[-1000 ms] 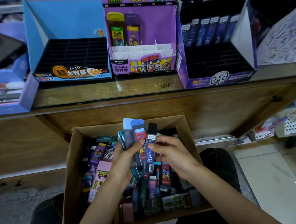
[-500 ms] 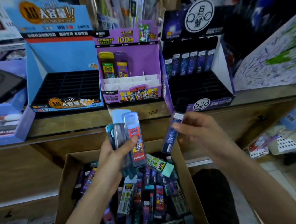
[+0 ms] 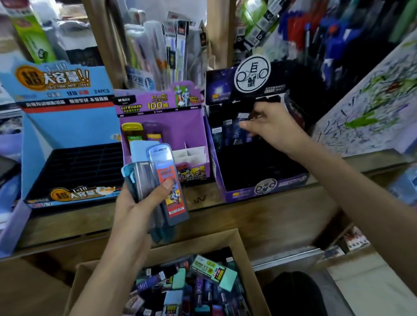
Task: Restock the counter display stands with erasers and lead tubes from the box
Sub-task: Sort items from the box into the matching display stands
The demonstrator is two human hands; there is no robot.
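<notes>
Three display stands [image 3: 69, 140] were ranged on a wooden counter [image 3: 98, 223] amid crowded stationery shelves, the box [image 3: 249, 273] of stock below. Several lead tubes [image 3: 170, 188] were gripped in the left hand [image 3: 139, 208]; one dark tube [image 3: 241, 126] was pinched by the right hand [image 3: 274, 127] at the dark stand [image 3: 257, 169], over its back row.

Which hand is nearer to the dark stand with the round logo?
Right. The right hand is over the back row of the dark stand; the left hand holds lead tubes left of it.
</notes>
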